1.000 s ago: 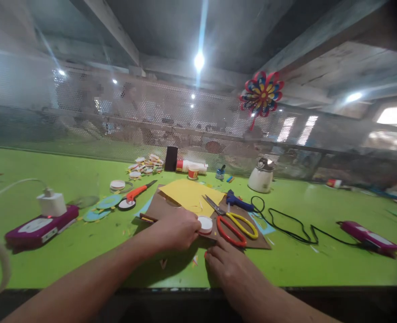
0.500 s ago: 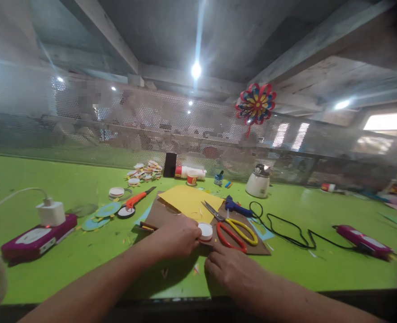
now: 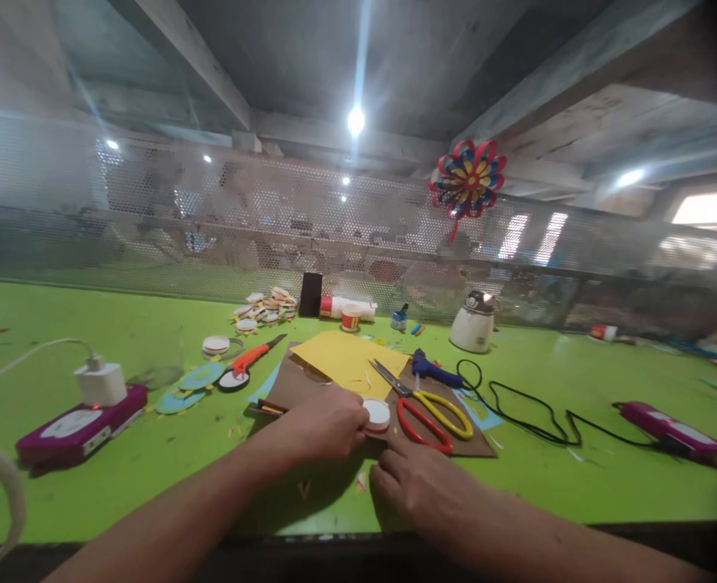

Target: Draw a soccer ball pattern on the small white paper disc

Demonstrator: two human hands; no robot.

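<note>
Your left hand (image 3: 325, 421) sits on the board (image 3: 300, 387), fingers against the small disc (image 3: 376, 414) just to its right — scissors (image 3: 426, 402) lie right of that disc, on the same board. Your right hand (image 3: 416, 486) rests at the board's near edge. Behind the disc, a paper sheet (image 3: 346, 360) lies on the board; the glue gun (image 3: 434, 371) lies behind the scissors. Far left on the table (image 3: 546, 478), a power strip (image 3: 78, 427) carries a charger (image 3: 100, 382).

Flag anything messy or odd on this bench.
Small coloured paper scraps litter the green tabletop around the brown cardboard sheet. The red-and-yellow-handled scissors lie open on that sheet, handles spread, beside the left hand.
</note>
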